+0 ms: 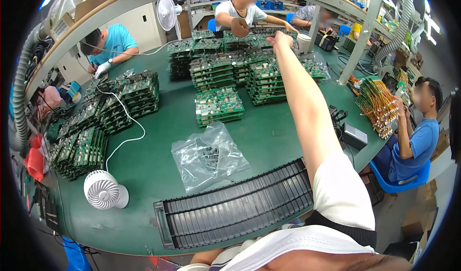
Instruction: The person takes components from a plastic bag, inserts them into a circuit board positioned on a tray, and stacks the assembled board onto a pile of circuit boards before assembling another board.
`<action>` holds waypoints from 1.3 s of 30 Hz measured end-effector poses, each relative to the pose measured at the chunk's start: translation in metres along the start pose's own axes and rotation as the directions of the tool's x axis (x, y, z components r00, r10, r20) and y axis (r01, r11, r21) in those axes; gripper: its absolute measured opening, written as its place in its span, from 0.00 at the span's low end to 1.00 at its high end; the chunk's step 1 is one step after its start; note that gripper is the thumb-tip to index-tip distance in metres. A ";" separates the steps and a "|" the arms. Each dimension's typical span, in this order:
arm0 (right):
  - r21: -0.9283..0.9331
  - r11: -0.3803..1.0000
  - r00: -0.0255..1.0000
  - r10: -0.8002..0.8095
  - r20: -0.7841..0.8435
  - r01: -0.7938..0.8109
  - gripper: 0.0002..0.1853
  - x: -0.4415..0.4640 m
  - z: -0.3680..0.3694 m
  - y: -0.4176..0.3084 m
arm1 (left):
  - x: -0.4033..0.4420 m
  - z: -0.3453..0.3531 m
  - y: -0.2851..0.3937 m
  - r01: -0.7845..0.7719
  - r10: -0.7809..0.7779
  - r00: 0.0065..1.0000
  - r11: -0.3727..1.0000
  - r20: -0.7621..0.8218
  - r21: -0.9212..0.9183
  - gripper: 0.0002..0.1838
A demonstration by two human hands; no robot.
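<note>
My right hand (282, 40) is stretched far across the green table, above the stacks at the back. Its fingers look apart, with nothing visible in them. Below and around it are stacked green circuit boards (266, 79). A co-worker's hand (240, 27) hangs over the boards to the left of mine. Nearer to me stands a smaller stack of boards (218, 105). In front of that lies a clear plastic bag (206, 158) with small dark parts inside. A long black slotted rack (235, 204) lies along the near edge. My left hand is out of view.
More board stacks (127, 96) stand on the left, near a small white fan (105, 190) with its cable. A bundle of orange wires (377, 105) and a grey box (354, 135) are at right. A metal post (365, 36) rises from the table. Several people sit around it.
</note>
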State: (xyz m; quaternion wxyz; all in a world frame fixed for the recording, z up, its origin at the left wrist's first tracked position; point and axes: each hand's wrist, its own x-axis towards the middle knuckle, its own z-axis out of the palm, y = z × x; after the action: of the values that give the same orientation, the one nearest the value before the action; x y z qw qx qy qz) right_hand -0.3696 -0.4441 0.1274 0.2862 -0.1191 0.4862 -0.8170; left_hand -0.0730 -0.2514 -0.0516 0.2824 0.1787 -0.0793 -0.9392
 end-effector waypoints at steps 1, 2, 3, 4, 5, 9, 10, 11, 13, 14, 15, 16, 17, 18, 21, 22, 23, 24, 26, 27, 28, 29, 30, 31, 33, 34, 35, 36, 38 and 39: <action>-0.009 1.000 1.000 0.006 -0.008 -0.006 0.12 -0.010 -0.005 -0.006 | -0.002 -0.005 -0.005 0.039 -0.039 0.999 0.999 -0.009 -0.026 0.21; -0.060 0.998 1.000 -0.015 0.004 0.015 0.11 -0.021 -0.010 -0.012 | -0.006 -0.009 -0.011 0.077 -0.078 0.997 0.996 -0.021 -0.054 0.21; -0.114 0.993 0.999 -0.035 0.019 0.037 0.10 -0.032 -0.015 -0.018 | -0.011 -0.014 -0.019 0.113 -0.116 0.993 0.990 -0.031 -0.085 0.20; -0.125 0.983 0.989 -0.124 0.083 0.133 0.10 -0.045 -0.023 -0.021 | -0.017 -0.012 -0.030 0.120 -0.125 0.991 0.988 -0.047 -0.101 0.20; -0.135 0.966 0.968 -0.203 0.144 0.223 0.09 -0.059 -0.033 -0.022 | -0.023 -0.012 -0.043 0.062 -0.058 0.998 0.991 0.030 -0.116 0.22; -0.069 0.935 0.850 -0.282 0.445 0.347 0.07 -0.144 -0.089 -0.034 | -0.063 -0.034 -0.101 -0.187 0.245 0.939 0.953 0.241 -0.239 0.28; -0.146 0.920 0.820 -0.241 0.519 0.363 0.07 -0.187 -0.109 -0.048 | -0.079 -0.045 -0.119 -0.260 0.336 0.905 0.923 0.262 -0.284 0.30; -0.270 0.861 0.819 -0.248 0.518 0.432 0.07 -0.228 -0.121 -0.057 | -0.096 -0.057 -0.139 -0.338 0.433 0.859 0.881 0.275 -0.332 0.32; -0.456 0.303 0.541 -0.333 0.772 0.837 0.09 -0.274 -0.184 -0.077 | -0.133 -0.078 -0.176 -0.495 0.621 0.734 0.767 0.275 -0.408 0.35; -0.278 0.143 0.313 -0.442 0.841 0.950 0.07 -0.301 -0.209 -0.071 | -0.139 -0.090 -0.186 -0.518 0.639 0.732 0.748 0.237 -0.415 0.35; 0.023 -0.045 -0.042 -0.483 0.874 0.999 0.08 -0.316 -0.229 -0.066 | -0.141 -0.110 -0.194 -0.669 0.665 0.729 0.742 0.162 -0.041 0.33; 0.129 -0.055 -0.140 -0.457 0.878 0.990 0.10 -0.326 -0.251 -0.060 | -0.140 -0.134 -0.202 -0.676 0.690 0.716 0.649 0.104 0.350 0.30; 0.241 -0.069 -0.247 -0.433 0.867 0.968 0.13 -0.334 -0.270 -0.053 | -0.136 -0.156 -0.209 -0.561 0.725 0.685 0.465 0.069 0.685 0.28; 0.254 -0.096 -0.271 -0.407 0.872 0.962 0.16 -0.343 -0.289 -0.043 | -0.133 -0.175 -0.219 -0.345 0.764 0.643 0.228 0.052 0.910 0.26; 0.238 -0.191 -0.282 -0.256 0.925 0.952 0.16 -0.363 -0.327 -0.031 | -0.157 -0.204 -0.246 -0.558 0.656 0.735 0.730 -0.172 0.395 0.34; 0.194 -0.141 -0.221 -0.219 0.950 0.971 0.17 -0.368 -0.336 -0.027 | -0.170 -0.196 -0.246 -0.147 0.663 0.745 0.260 -0.066 0.954 0.35; 0.147 -0.100 -0.163 -0.180 0.970 0.984 0.18 -0.370 -0.342 -0.025 | -0.182 -0.186 -0.246 0.316 0.600 0.800 -0.428 0.005 0.847 0.35; 0.146 -0.100 -0.162 -0.188 0.969 0.984 0.18 -0.372 -0.345 -0.023 | -0.203 -0.167 -0.253 0.367 0.592 0.806 -0.487 -0.009 0.793 0.36; 0.086 -0.018 -0.087 -0.076 0.993 0.996 0.19 -0.380 -0.350 -0.019 | -0.235 -0.115 -0.247 0.411 0.580 0.814 -0.546 -0.025 0.730 0.37; 0.050 0.020 -0.050 -0.016 0.999 0.999 0.20 -0.385 -0.354 -0.018 | -0.247 -0.087 -0.239 0.496 0.429 0.853 -0.486 -0.298 0.719 0.31; 0.017 0.053 -0.019 0.041 0.999 0.998 0.20 -0.387 -0.357 -0.017 | -0.257 -0.056 -0.230 0.584 0.239 0.808 -0.443 -0.538 0.680 0.26; 0.016 0.051 -0.018 0.035 0.999 0.999 0.20 -0.387 -0.359 -0.015 | -0.267 -0.016 -0.216 0.557 0.191 0.828 -0.382 -0.527 0.737 0.22; -0.036 0.096 0.039 -0.035 0.999 0.995 0.21 -0.386 -0.361 -0.012 | -0.275 0.015 -0.206 0.528 0.145 0.848 -0.315 -0.510 0.789 0.19; -0.083 0.144 0.098 -0.102 0.990 0.986 0.21 -0.384 -0.362 -0.009 | -0.280 0.029 -0.203 0.525 0.150 0.850 -0.317 -0.505 0.790 0.19; -0.163 0.249 0.221 -0.226 0.949 0.955 0.23 -0.377 -0.363 -0.004 | -0.285 0.044 -0.200 0.288 0.437 0.872 -0.091 -0.222 0.953 0.15; -0.162 0.249 0.221 -0.232 0.947 0.955 0.23 -0.374 -0.364 -0.001 | -0.275 0.046 -0.203 0.206 0.664 0.747 -0.231 0.000 0.951 0.14; -0.226 0.233 0.273 -0.195 0.942 0.946 0.23 -0.370 -0.365 0.002 | -0.260 0.046 -0.207 0.161 0.800 0.550 -0.383 0.239 0.909 0.14; -0.289 0.215 0.325 -0.157 0.933 0.933 0.24 -0.366 -0.366 0.005 | -0.247 0.040 -0.209 0.161 0.798 0.552 -0.388 0.243 0.907 0.14; -0.412 0.172 0.430 -0.081 0.899 0.895 0.25 -0.361 -0.368 0.009 | -0.227 0.025 -0.208 0.360 0.788 0.501 -0.566 0.358 0.741 0.17; -0.414 0.172 0.432 -0.082 0.898 0.894 0.25 -0.361 -0.368 0.008 | -0.224 0.024 -0.206 0.359 0.786 0.503 -0.568 0.359 0.740 0.17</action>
State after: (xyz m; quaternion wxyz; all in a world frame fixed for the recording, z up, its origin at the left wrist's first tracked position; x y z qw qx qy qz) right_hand -0.2492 0.0306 -0.0333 0.0127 -0.7234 0.5985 -0.3439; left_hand -0.0116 0.0458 -0.0154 0.2993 0.5865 -0.7504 -0.0575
